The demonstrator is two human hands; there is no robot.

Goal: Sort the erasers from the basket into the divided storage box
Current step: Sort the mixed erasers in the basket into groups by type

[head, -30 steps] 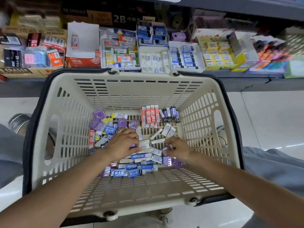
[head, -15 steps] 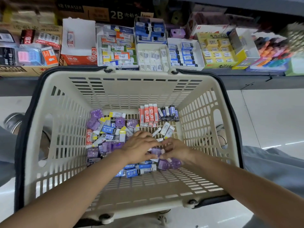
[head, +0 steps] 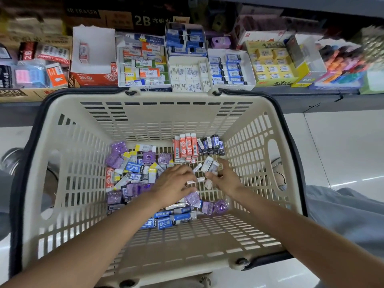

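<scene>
Head camera looks steeply down into basket [head: 145, 119].

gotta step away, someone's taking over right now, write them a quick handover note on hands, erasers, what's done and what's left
Left hand: down in the basket, fingers bent over the white erasers mid-floor; grip unclear.
Right hand: pinches a few white erasers at the same spot.
In the basket: orange erasers and dark blue erasers lined up at the far wall; purple erasers and blue erasers lie mixed, left and near side.
Done: partial grouping inside the basket.
Left: gather the white ones, then move every group to the storage boxes on the shelf.
</scene>
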